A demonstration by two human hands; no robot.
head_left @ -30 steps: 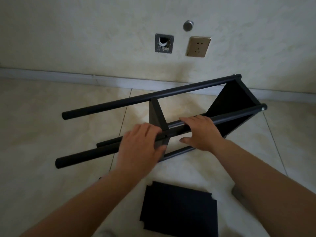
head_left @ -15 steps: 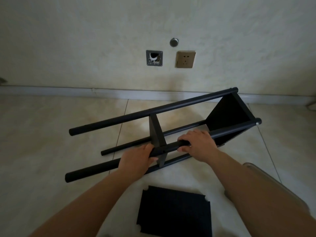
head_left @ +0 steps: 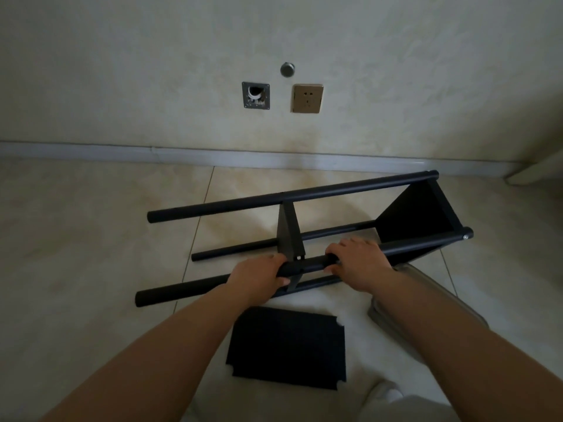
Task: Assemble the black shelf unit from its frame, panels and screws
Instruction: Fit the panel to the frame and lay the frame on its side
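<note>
On the tiled floor (head_left: 91, 239), near the wall (head_left: 152, 71), the black shelf frame (head_left: 304, 193) lies on its side, its four poles running left to right. Two panels are fitted between the poles: a narrow-looking middle panel (head_left: 288, 233) seen edge-on and an end panel (head_left: 417, 214) at the right. Both hands grip the near upper pole (head_left: 307, 264). The left hand (head_left: 259, 277) wraps it just left of the middle panel's joint, fingers curled over the top and thumb underneath. The right hand (head_left: 356, 258) holds the same pole just right of the joint, fingers (head_left: 333, 249) curled over it. Nearer the person, a loose black panel (head_left: 288, 348) with notched corners lies flat on the floor, apart from the frame. A socket (head_left: 306, 98) and an open wall box (head_left: 256, 95) sit on the wall behind.
</note>
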